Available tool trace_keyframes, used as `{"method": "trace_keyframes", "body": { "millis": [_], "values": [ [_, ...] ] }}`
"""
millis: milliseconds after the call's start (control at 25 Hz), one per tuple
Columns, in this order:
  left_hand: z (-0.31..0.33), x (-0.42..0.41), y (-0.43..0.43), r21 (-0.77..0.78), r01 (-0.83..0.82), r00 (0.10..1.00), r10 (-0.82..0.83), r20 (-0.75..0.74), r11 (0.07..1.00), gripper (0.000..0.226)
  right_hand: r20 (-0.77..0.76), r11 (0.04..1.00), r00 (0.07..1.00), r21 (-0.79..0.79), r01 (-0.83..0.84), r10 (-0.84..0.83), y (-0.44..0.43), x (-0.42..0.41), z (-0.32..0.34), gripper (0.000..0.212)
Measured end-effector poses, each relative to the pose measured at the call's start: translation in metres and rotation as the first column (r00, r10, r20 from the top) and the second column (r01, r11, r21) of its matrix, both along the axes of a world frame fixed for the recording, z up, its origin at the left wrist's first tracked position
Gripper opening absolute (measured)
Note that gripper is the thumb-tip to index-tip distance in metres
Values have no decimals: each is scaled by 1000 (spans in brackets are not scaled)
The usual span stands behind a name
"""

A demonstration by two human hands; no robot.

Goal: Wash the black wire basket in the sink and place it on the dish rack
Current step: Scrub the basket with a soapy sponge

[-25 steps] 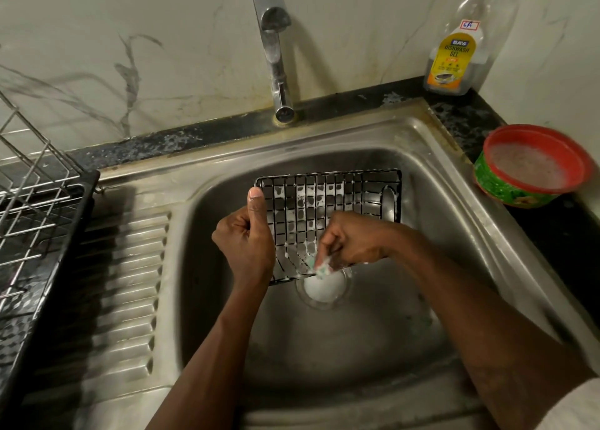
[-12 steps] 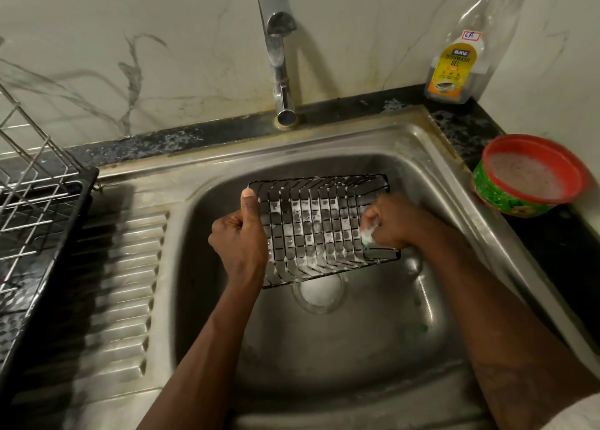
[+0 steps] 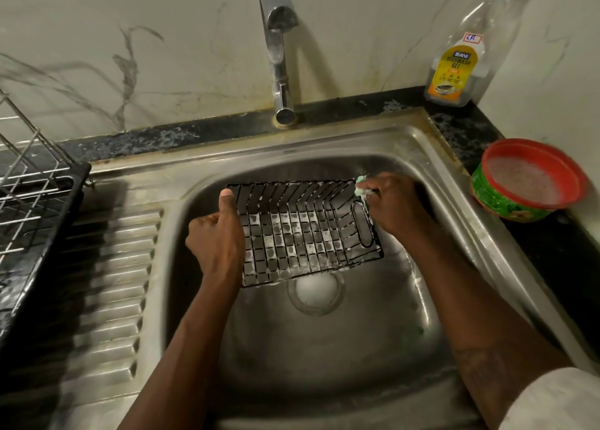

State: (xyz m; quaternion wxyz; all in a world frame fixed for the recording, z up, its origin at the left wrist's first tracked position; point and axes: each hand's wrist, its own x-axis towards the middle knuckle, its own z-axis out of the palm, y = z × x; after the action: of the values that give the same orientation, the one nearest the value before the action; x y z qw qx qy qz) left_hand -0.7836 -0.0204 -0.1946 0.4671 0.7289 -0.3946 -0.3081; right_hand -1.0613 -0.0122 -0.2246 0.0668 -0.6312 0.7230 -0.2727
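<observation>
The black wire basket (image 3: pixel 302 231), flecked with soap foam, is held tilted above the steel sink (image 3: pixel 324 348) bowl. My left hand (image 3: pixel 217 238) grips its left edge, thumb up along the rim. My right hand (image 3: pixel 393 205) is at the basket's right end, by the oval handle opening, closed on a small green soapy scrubber (image 3: pixel 362 188) pressed to the upper right corner. The dish rack (image 3: pixel 29 202), chrome wires over a black tray, stands at the left edge of the view.
The tap (image 3: pixel 279 50) rises behind the sink, with no water running. A dishwash gel bottle (image 3: pixel 461 59) stands in the back right corner. A red and green bowl (image 3: pixel 527 179) of soapy water sits on the right counter. Foam covers the drain (image 3: pixel 316 291). A ribbed drainboard (image 3: pixel 113 283) lies left.
My right hand has moved the scrubber from the basket's lower middle, past its right side, up to the upper right corner. The basket has tilted and turned slightly in my left hand.
</observation>
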Motion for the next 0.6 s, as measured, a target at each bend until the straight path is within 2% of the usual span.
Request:
{"method": "trace_keyframes", "body": {
  "millis": [80, 200, 240, 360, 400, 440, 480, 600],
  "values": [
    [8, -3, 4, -11, -11, 999, 11, 44, 1000, 70, 18, 986, 1000, 167, -23, 21, 4, -6, 7, 24],
    [11, -3, 5, -12, -17, 996, 18, 87, 1000, 64, 5, 857, 991, 501, -119, 135, 12, -15, 19, 23],
    [9, -3, 4, -3, -24, 997, 24, 77, 1000, 63, 13, 848, 990, 513, -129, 142, 13, -13, 19, 22],
    [6, -2, 3, 19, -45, 999, 44, 25, 999, 60, 19, 958, 1000, 287, -12, 7, 7, 1, 17, 21],
    [6, -1, 3, 23, -51, 999, 51, 15, 998, 60, -9, 962, 1000, 272, 16, -14, 4, 4, 16, 23],
    [6, -1, 4, 32, -54, 999, 54, 6, 998, 60, -40, 946, 999, 324, 14, -1, 3, 5, 16, 24],
    [6, -1, 5, 37, -59, 998, 58, 8, 998, 60, -75, 905, 996, 426, -13, 49, 4, 4, 17, 23],
    [5, -3, 6, 31, -41, 998, 39, 58, 999, 62, -159, 689, 968, 725, -20, 196, 8, 0, 24, 15]
  ]
}}
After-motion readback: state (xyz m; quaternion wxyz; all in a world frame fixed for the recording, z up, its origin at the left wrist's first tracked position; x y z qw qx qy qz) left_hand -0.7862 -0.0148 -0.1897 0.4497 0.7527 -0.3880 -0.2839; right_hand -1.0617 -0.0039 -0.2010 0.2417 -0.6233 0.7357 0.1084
